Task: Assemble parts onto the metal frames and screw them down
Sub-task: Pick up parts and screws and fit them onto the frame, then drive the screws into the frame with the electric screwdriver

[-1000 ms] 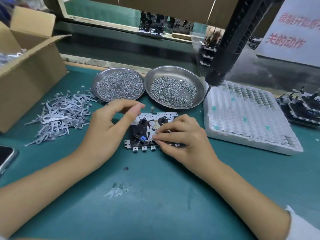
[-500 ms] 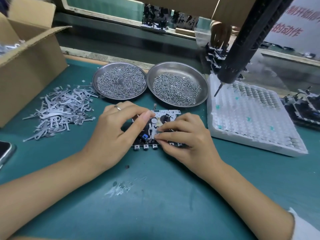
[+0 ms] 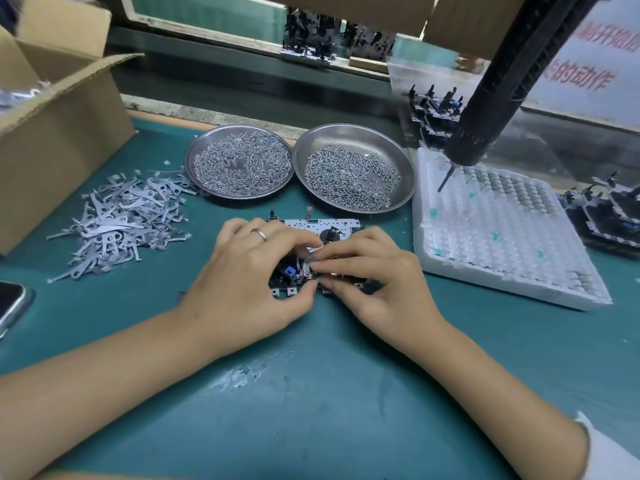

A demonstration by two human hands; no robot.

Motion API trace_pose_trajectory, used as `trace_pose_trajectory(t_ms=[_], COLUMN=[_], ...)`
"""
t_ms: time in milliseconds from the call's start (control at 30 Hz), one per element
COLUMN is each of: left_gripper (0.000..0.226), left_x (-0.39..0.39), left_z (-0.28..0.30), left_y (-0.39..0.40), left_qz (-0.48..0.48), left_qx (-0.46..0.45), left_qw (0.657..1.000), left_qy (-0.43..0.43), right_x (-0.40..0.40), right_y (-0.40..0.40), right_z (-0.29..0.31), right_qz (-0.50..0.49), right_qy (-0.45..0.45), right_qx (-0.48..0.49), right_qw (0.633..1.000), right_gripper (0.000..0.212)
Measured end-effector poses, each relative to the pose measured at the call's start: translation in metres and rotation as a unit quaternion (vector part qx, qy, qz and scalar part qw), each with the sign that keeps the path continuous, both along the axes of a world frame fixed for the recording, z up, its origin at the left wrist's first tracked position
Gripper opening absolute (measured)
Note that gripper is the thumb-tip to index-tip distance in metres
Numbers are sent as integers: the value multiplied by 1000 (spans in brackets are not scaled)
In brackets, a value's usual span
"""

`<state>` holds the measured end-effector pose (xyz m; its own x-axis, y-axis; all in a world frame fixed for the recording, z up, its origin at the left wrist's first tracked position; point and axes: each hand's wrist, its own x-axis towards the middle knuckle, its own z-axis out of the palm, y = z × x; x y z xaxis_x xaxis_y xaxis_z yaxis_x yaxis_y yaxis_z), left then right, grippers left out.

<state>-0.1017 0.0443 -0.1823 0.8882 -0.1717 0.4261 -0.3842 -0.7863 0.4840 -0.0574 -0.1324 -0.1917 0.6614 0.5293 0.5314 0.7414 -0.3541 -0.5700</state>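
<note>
**Both hands meet over the frame, seating a small part**

Going left to right, we pass the cardboard box (image 3: 52, 140), the loose heap of flat metal levers (image 3: 121, 220) on the green table (image 3: 311, 393), and the two steel dishes of screws (image 3: 239, 161) (image 3: 353, 168) behind the work.

Our left hand (image 3: 249, 282) lies over the left half of the metal frame (image 3: 322, 225), thumb curled against its near edge and fingers bent down onto the mechanism; it seems to steady the frame, though what the fingertips touch is hidden. The frame lies flat at the middle of the table with its long axis running left to right, directly beneath both hands.

Our right hand (image 3: 374, 285) comes in from the right, thumb and forefinger pinched narrow on a small part (image 3: 313, 266) at the frame's centre, just beside the left fingertips. We judge the right hand to be the one placing, with only a short press down left.

Further right, the electric screwdriver (image 3: 485, 133) hangs above the white tray (image 3: 502, 237), well apart from either hand, nearer the right.
</note>
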Motion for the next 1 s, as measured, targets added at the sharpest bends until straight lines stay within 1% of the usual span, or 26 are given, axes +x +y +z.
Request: trace_pose_trajectory(t_ms=[100, 200, 267, 300, 333, 400, 467, 500, 567, 600, 700, 800, 933, 1000], left_gripper=[41, 36, 29, 24, 22, 20, 23, 26, 31, 33, 34, 32, 28, 28], left_x=[2, 3, 5, 5, 6, 7, 7, 7, 8, 8, 9, 11, 12, 12], left_z=[-1, -2, -3, -3, -3, -5, -7, -7, -9, -9, -9, -9, -7, -7], left_y=[-1, 0, 1, 1, 2, 3, 4, 4, 4, 4, 3, 2, 2, 3], left_qz=[1, -9, -11, -12, -12, -16, -23, -25, -28, -28, -30, -32, -34, -34], left_qx=[-17, -35, -42, -44, -47, -55, -60, -62, -67, -70, -81, -90, -91, -88], left_qw=[1000, 999, 999, 999, 999, 998, 998, 998, 997, 997, 996, 995, 995, 995], left_qy=[2, 3, 7, 9, 10, 10, 6, 2, -9, -14, -25, -30, -28, -28], right_x=[-1, -4, -4, -3, -1, 6, 18, 24, 37, 43, 55, 56, 46, 35], right_y=[0, -1, -3, -4, -7, -13, -18, -19, -16, -13, -2, 12, 29, 37], right_z=[1, 2, 6, 10, 16, 31, 51, 63, 86, 95, 106, 112, 112, 102], right_qz=[-5, -13, -45, -80, -125, -221, -283, -289, -253, -230, -210, -178, -94, -47], right_qy=[11, 13, -9, -32, -61, -113, -113, -94, -30, -4, 12, 24, 53, 69], right_qx=[7, 11, 41, 71, 109, 197, 263, 275, 284, 286, 299, 331, 393, 404], right_qw=[1000, 1000, 998, 994, 984, 949, 915, 912, 924, 930, 931, 927, 913, 911], right_gripper=[16, 16, 19, 21, 23, 28, 43, 53, 70, 75, 77, 72, 54, 40])
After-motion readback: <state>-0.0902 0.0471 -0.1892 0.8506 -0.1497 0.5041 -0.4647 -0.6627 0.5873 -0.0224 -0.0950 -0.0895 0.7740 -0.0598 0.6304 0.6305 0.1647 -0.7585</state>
